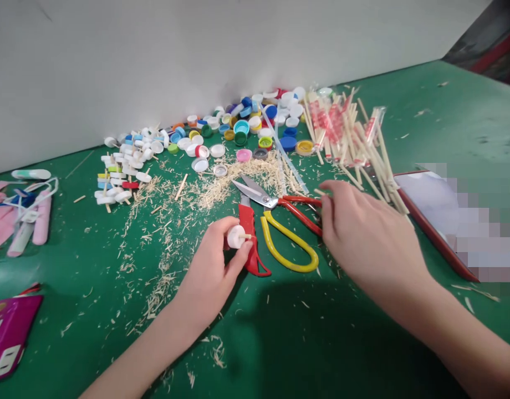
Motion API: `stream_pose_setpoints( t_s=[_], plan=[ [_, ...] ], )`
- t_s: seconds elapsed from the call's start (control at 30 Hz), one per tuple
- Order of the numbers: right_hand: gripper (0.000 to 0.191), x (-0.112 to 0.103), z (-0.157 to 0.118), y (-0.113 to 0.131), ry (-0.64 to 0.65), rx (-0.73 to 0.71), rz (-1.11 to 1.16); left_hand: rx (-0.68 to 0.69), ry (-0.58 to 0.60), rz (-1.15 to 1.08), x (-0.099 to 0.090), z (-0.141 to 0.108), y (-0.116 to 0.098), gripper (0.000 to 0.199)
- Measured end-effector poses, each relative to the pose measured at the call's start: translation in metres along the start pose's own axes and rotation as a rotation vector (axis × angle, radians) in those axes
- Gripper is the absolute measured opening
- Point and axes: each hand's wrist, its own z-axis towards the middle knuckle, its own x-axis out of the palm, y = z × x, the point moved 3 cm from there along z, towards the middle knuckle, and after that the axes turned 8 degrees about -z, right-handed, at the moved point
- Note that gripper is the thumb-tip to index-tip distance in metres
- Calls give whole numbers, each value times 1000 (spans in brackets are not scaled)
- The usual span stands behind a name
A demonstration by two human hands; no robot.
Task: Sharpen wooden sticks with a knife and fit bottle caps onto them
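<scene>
My left hand is closed, pinching a white bottle cap with a short wooden stick through its middle, just left of the red utility knife on the table. My right hand has thumb and forefinger together on a short piece of wooden stick, whose pale tip pokes out to the left. Its fingers are beside the red handle of the scissors, whose blades lie apart; the other handle is yellow. Whether the right fingers touch the scissors, I cannot tell.
Loose coloured bottle caps line the wall. At left are caps on sticks. Wood shavings cover the middle. Chopsticks, some in wrappers, lie behind my right hand, near a red-edged device. A magenta box sits front left.
</scene>
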Motion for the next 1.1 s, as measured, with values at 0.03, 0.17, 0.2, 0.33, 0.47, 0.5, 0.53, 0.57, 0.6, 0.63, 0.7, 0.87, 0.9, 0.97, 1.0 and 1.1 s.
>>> stream_pose_setpoints(
  t_s=[0.03,0.17,0.2,0.33,0.47,0.5,0.53,0.57,0.6,0.63,0.7,0.87,0.9,0.97,1.0,1.1],
  plan=[
    [36,2,2,-3,15,-1,-10,2,23,-14,0,0,-1,26],
    [40,7,5,-6,58,-50,-19,45,80,-22,1,2,-4,20],
    [40,8,5,-5,63,-65,-8,60,80,-13,2,2,-5,19],
    [36,8,3,-1,23,-127,46,108,64,22,1,3,-5,20],
    [31,9,4,-6,5,-167,39,108,57,42,2,2,-4,21],
    [31,9,5,-10,6,-163,37,113,55,42,2,2,-5,21],
    [31,9,7,-14,3,-150,35,123,54,39,3,2,-6,21],
    [31,9,8,-19,-1,-133,37,139,54,36,4,1,-7,21],
    [32,9,10,-24,-4,-113,42,159,56,35,6,0,-8,22],
    [32,10,11,-28,-7,-92,52,178,58,37,7,-1,-10,23],
    [32,10,12,-34,-3,-58,87,201,68,48,9,-3,-12,26],
    [31,13,9,-39,39,-32,161,201,60,38,9,-3,-15,26],
    [32,14,8,-39,48,-31,168,213,52,33,8,-3,-16,26],
    [33,15,7,-38,70,-41,184,247,40,24,6,-3,-19,28],
    [33,14,7,-37,85,-47,191,264,38,20,5,-3,-20,28],
    [32,5,7,-29,110,-98,227,295,58,24,1,-4,-27,27]
  ],
)
